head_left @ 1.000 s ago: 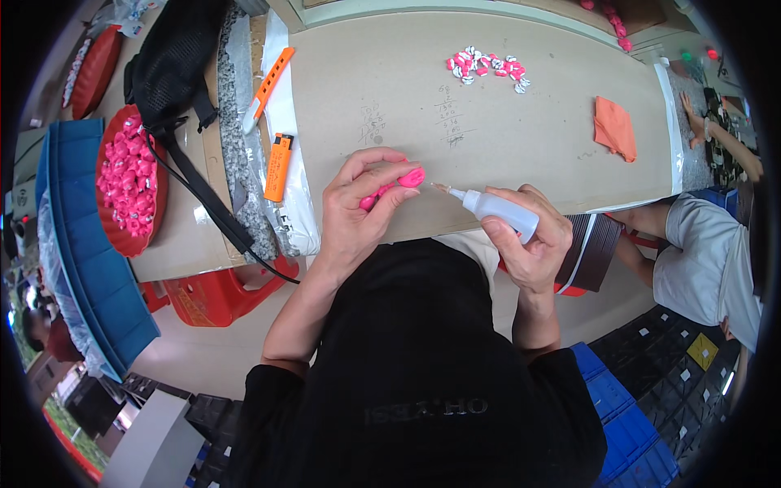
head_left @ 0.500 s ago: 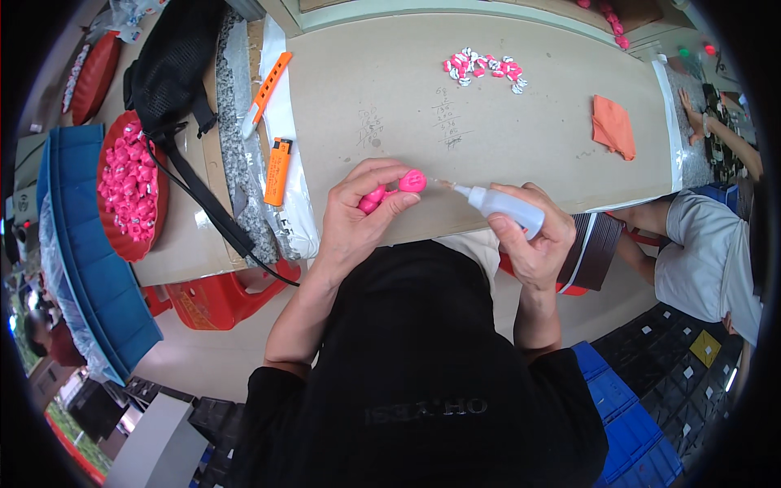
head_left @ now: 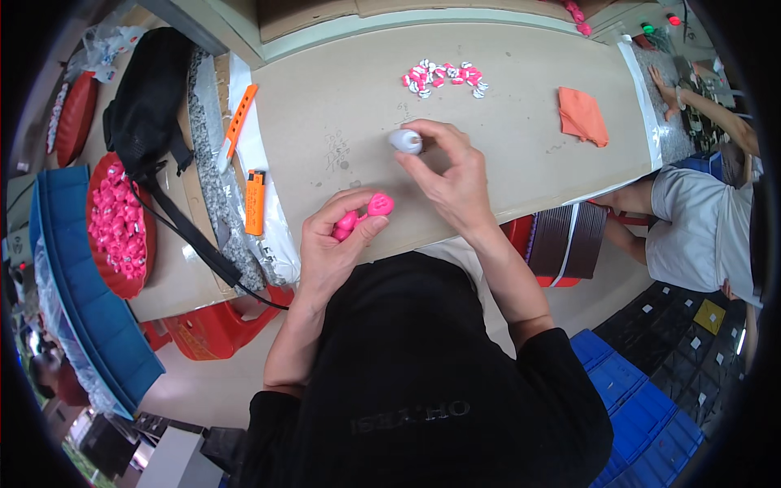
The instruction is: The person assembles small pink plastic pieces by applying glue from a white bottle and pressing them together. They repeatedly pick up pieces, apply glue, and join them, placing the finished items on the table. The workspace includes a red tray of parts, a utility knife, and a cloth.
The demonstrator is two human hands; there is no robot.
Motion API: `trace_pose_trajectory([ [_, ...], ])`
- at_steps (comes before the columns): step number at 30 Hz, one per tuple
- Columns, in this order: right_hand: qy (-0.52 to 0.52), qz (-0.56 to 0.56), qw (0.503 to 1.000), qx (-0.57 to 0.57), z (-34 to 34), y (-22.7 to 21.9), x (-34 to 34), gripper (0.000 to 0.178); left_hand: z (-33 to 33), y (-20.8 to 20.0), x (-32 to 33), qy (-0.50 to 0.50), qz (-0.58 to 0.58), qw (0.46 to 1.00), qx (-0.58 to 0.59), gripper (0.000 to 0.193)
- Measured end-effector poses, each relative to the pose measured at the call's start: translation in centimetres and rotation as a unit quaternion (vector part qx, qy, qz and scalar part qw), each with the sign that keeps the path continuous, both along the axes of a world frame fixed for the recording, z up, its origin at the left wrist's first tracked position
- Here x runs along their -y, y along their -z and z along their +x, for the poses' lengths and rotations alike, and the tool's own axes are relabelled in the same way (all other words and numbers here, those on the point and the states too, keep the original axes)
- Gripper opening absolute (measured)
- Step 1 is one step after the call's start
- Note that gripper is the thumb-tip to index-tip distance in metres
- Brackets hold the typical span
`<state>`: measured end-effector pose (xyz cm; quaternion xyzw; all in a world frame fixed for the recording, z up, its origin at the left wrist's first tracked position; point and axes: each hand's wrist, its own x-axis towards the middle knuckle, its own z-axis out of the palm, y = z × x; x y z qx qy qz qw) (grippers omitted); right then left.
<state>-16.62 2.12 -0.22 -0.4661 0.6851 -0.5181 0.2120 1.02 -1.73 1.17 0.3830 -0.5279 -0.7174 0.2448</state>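
Observation:
My left hand [head_left: 329,248] is closed around small glossy pink pieces. One rounded pink piece [head_left: 380,204] is pinched between thumb and forefinger, its grooved face turned up; another pink piece [head_left: 346,224] shows inside the curled fingers. Farther up and to the right, my right hand [head_left: 457,180] has its thumb and fingertips on a small white squeeze bottle [head_left: 404,141], which is seen nearly end-on over the table. Its thin nozzle does not show clearly. Beyond it, several small pink-and-white pieces [head_left: 443,77] lie scattered on the tabletop [head_left: 521,138].
At left, a red bowl [head_left: 148,264] holds many pink pieces, beside a black bag [head_left: 150,98]. An orange cutter [head_left: 240,122] and an orange lighter [head_left: 255,203] lie on the left edge. An orange cloth [head_left: 582,116] is at right, near another person's hand [head_left: 665,96].
My right hand has carried the bottle away from the pink piece, up and left over the table, and turned it. My left hand still holds the pink pieces. The whole view has shifted slightly.

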Motion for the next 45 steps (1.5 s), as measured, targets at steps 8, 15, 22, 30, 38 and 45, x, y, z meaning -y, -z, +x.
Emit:
trace_pose_trajectory([
  [8, 0.062, 0.024, 0.996, -0.055, -3.5, -1.7, 0.1, 0.021, -0.2, 0.8, 0.0, 0.015, -0.055, 0.998, -0.007, 0.022],
  [15, 0.066, 0.092, 0.960, -0.256, -4.5, -0.7, 4.0, 0.017, -0.6, 0.6, 0.0, 0.021, -0.063, 0.997, -0.024, 0.022],
  [22, 0.040, 0.090, 0.977, -0.188, -4.7, -0.7, 2.2, 0.013, -0.4, 1.2, 0.0, 0.031, -0.094, 0.994, -0.044, 0.021],
  [30, -0.019, 0.100, 0.988, 0.119, -2.7, -3.4, -3.0, 0.010, -1.2, 0.8, -0.2, 0.054, -0.074, 0.994, -0.055, 0.022],
  [38, -0.109, -0.002, 0.980, 0.169, -0.6, -2.8, -4.7, 0.011, -1.9, 0.3, -0.3, 0.091, -0.044, 0.992, -0.072, 0.018],
  [45, -0.121, -0.064, 0.990, -0.024, -0.5, -2.4, -4.5, 0.014, -1.8, 0.2, -0.4, 0.098, 0.021, 0.992, -0.075, 0.016],
])
